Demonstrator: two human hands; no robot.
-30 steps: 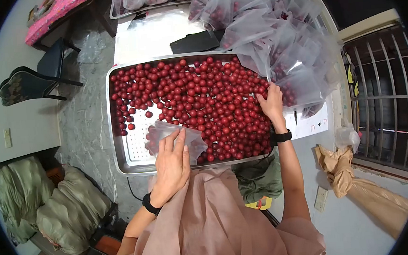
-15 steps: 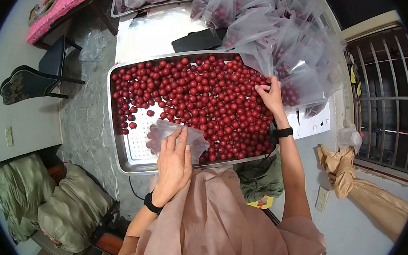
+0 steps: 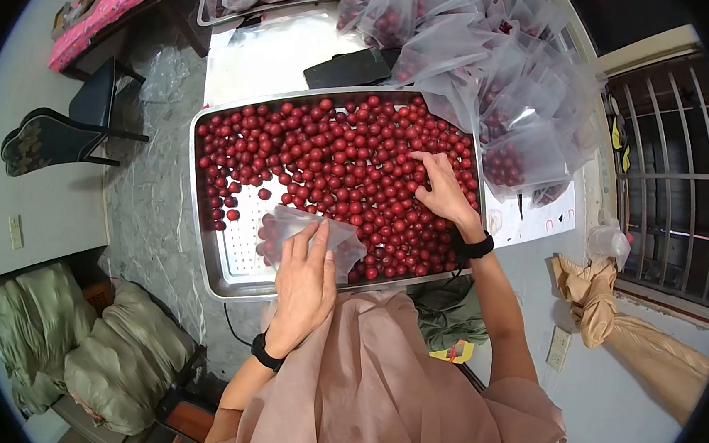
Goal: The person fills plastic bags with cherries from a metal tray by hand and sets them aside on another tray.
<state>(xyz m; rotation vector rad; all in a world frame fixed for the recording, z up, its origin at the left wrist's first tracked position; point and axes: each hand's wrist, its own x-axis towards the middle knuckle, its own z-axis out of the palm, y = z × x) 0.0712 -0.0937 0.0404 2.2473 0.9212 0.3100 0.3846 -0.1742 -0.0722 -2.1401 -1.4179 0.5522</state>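
Note:
A metal tray (image 3: pixel 199 192) holds a broad layer of round, dark red fruits (image 3: pixel 341 152) that look like small plums. At the tray's near edge, my left hand (image 3: pixel 302 269) holds a translucent plastic bag (image 3: pixel 335 238) with some of the red fruits inside. Its fingers lie long and close together over the plastic. My right hand (image 3: pixel 445 191) is over the loose fruits on the tray's right side, thumb and forefinger apart and fingertips down among them. No fruit shows in its grasp, though the undersides of the fingers are hidden.
Several filled plastic bags (image 3: pixel 521 117) crowd the right and far right of the table. A dark flat object (image 3: pixel 347 70) lies behind the tray. Another tray (image 3: pixel 271 10) with bags stands farther back. A chair (image 3: pixel 72 119) and green sacks (image 3: pixel 128 356) are at left.
My right hand has moved left and slightly down, from the tray's right rim beside the bags to over the loose fruits. My left hand and its bag stay nearly in place.

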